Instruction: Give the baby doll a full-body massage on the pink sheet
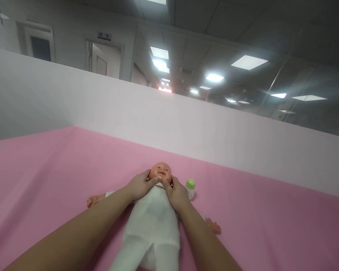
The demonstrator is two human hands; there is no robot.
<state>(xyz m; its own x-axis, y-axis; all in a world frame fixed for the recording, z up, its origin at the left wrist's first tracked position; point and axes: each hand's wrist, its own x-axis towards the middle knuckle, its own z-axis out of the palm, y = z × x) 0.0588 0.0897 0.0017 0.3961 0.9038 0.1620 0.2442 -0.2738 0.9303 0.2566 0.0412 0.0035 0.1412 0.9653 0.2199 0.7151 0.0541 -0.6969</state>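
A baby doll (161,172) in white clothes (152,222) lies on its back on the pink sheet (59,177), head pointing away from me. My left hand (139,186) rests at the doll's neck and left shoulder, thumb under its chin. My right hand (176,194) mirrors it on the other side, thumb touching the chin. Both hands grip the white fabric at the collar. The doll's arms stick out sideways, one hand (92,201) at left, the other (214,227) at right.
A small bottle with a green cap (190,187) stands just right of the doll's head, close to my right hand. A white partition wall (186,128) runs behind the pink surface. Above it are a glass pane, ceiling lights and doors.
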